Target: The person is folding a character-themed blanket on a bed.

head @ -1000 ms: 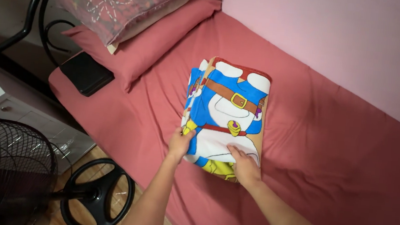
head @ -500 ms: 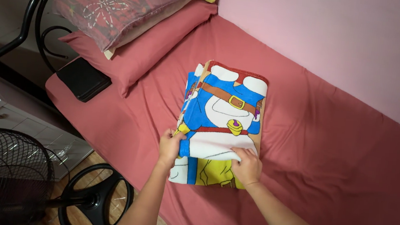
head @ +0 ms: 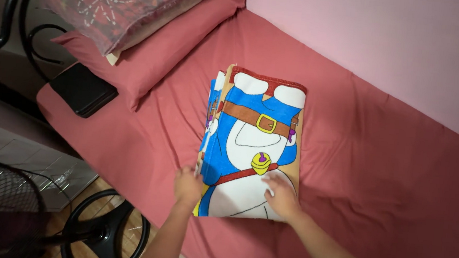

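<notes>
The cartoon-print blanket [head: 250, 147] already lies folded into a thick oblong stack on the red bedsheet [head: 380, 175], its layered edges showing along its left side; as far as I can judge, the folding is nearly done and only squaring the near end and flattening the top remain.

The left hand [head: 187, 186] sits at the blanket's near left corner, fingers curled against the stacked edges; whether it pinches a layer or only presses, I cannot tell, as the hand is blurred. The right hand [head: 280, 195] lies flat on top of the blanket's near right part, fingers spread and loose, gripping nothing.

To the blanket's left, past the mattress edge, stands a black fan base [head: 104, 234]. Farther off, to the blanket's upper left, lie a black flat case [head: 81, 89] and a red pillow [head: 159, 45] under a patterned pillow [head: 119, 3].
</notes>
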